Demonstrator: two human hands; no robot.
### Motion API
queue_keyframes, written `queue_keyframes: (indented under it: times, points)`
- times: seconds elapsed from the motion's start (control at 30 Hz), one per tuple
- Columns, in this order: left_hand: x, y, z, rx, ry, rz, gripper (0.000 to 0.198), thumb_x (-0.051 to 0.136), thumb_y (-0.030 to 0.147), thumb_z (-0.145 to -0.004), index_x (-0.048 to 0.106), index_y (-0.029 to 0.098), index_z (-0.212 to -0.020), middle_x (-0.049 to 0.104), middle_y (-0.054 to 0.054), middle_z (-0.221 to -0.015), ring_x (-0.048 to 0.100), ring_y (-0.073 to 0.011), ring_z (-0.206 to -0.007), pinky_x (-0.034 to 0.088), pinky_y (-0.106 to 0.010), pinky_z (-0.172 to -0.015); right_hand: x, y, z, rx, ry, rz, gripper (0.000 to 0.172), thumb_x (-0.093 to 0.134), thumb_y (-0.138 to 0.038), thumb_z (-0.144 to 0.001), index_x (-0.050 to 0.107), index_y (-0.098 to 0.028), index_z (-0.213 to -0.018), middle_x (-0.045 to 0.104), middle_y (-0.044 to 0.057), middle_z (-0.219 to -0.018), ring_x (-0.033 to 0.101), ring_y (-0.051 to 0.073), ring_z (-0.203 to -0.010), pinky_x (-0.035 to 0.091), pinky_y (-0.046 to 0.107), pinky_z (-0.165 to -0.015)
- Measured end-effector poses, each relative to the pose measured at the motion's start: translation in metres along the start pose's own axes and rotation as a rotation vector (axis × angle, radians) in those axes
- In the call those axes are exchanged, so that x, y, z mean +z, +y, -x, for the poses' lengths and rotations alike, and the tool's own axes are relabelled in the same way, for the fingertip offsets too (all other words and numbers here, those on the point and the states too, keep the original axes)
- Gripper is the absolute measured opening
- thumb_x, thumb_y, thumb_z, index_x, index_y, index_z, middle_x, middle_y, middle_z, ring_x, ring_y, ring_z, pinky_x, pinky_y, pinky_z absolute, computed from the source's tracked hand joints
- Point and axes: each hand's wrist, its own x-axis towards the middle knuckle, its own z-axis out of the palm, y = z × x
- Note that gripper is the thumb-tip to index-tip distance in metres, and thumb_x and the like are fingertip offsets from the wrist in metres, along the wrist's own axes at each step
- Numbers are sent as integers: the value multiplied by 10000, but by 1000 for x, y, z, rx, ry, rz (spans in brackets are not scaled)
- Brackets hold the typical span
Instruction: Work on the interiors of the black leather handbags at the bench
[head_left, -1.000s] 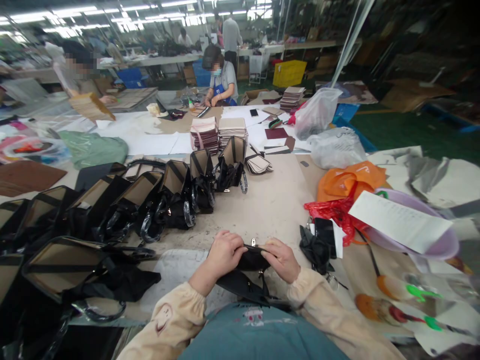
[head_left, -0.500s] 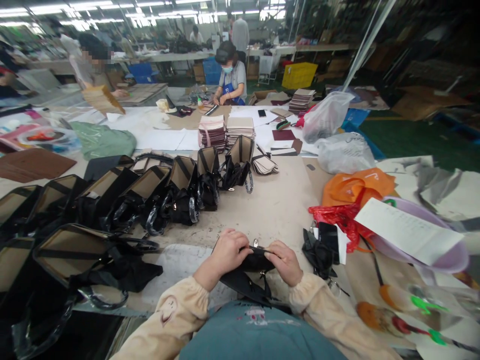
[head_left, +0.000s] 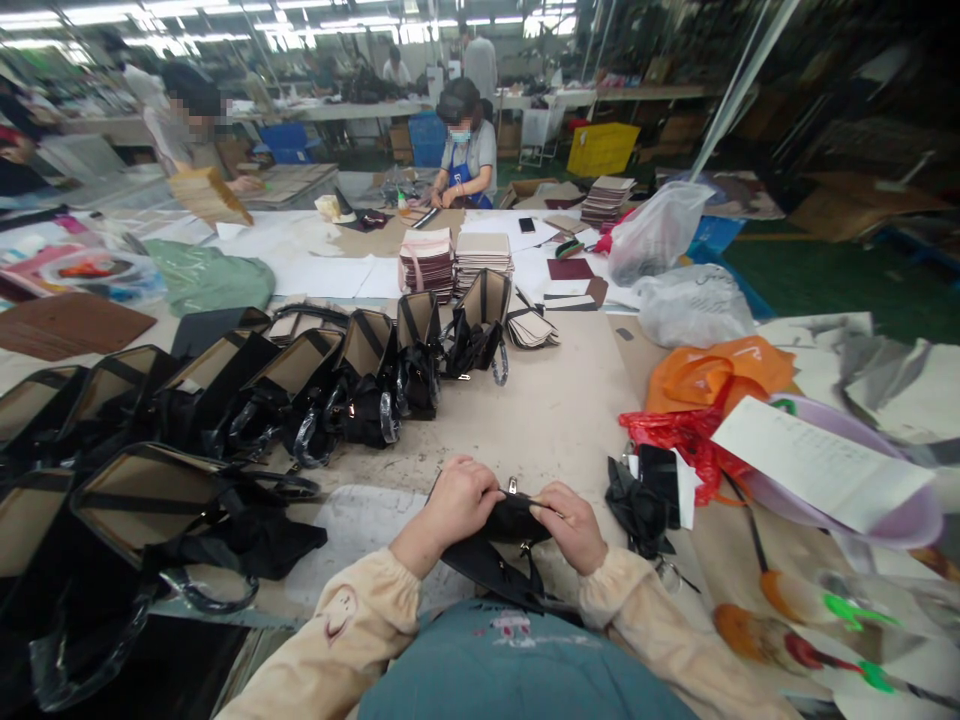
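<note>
Close to my body, a black handbag [head_left: 495, 572] is held by its upper edge between both hands. My left hand [head_left: 463, 503] is closed on the left part of that edge, thumb pressed along it. The right part is pinched in my right hand [head_left: 568, 522], fingers and thumb together. A small metal zipper pull [head_left: 513, 485] stands up on the edge between them. My hands and body hide much of the bag. To the left, several unfinished black bags [head_left: 360, 375] with tan inner panels and plastic-wrapped handles stand in rows.
Right of my hands lie a bundle of black pieces [head_left: 643, 497], a red plastic bag [head_left: 679, 440], an orange bag [head_left: 720, 375] and a purple basin [head_left: 892, 520] with a paper on it. Stacked panels [head_left: 484, 262] stand farther back. A co-worker [head_left: 466, 150] sits across the table.
Both hands keep their hold on the bag's edge, almost still. The whole view has shifted very slightly.
</note>
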Motion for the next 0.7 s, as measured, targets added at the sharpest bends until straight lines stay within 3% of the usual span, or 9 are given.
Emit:
queue_keyframes:
  times: [0.7]
  points:
    - [4, 1, 0, 17, 7, -74, 159, 490, 274, -822, 565, 173, -724, 630, -31, -708, 550, -166, -729, 359, -326, -774, 2, 3, 2, -8, 15, 15, 148, 515, -214, -799, 660, -197, -776, 567, 32, -718, 536, 161, -710, 439, 282, -633]
